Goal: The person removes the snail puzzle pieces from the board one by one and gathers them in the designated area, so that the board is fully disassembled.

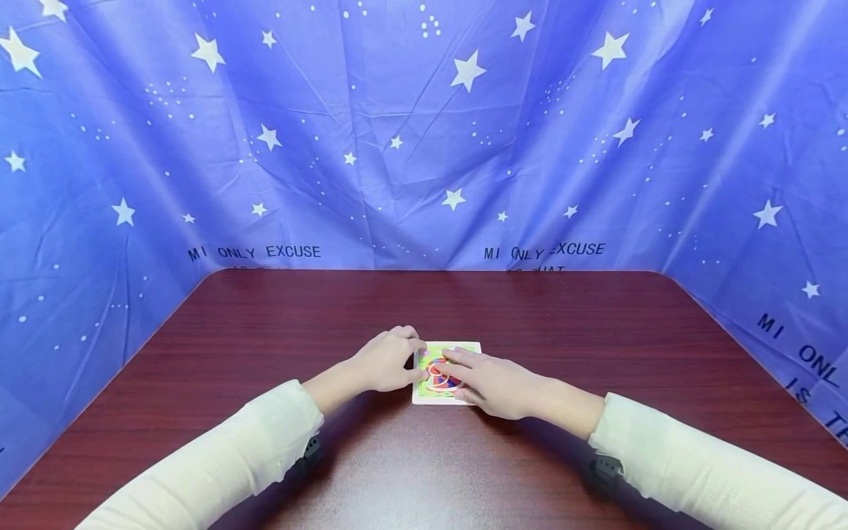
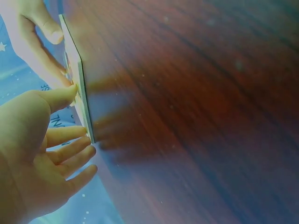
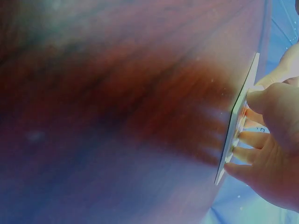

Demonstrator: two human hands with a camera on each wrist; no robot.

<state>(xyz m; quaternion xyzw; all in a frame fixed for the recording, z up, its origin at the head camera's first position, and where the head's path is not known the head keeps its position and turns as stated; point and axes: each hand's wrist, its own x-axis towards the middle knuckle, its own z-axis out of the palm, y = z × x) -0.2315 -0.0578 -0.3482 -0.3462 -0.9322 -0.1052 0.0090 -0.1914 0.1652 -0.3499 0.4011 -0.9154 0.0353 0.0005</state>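
Observation:
A thin square puzzle board point(image 1: 432, 400) lies flat on the dark wooden table, with a white rim and a green picture in red and blue. At its left edge, my left hand point(image 1: 387, 361) touches it with thumb and fingertips. The left wrist view has that thumb tip on the board's face and the other fingers point(image 2: 74, 161) spread along the edge. My right hand point(image 1: 500, 383) rests on the right part from above, fingers extended over the picture, hiding some of it. In the right wrist view its fingertips meet the board point(image 3: 232, 123) at several places.
The reddish-brown table point(image 1: 424, 471) stretches around the board on every side. Behind and beside it hangs a blue cloth point(image 1: 397, 96) with white stars and black lettering. A dark wrist device point(image 1: 310, 450) sits under the left sleeve, another point(image 1: 606, 471) under the right.

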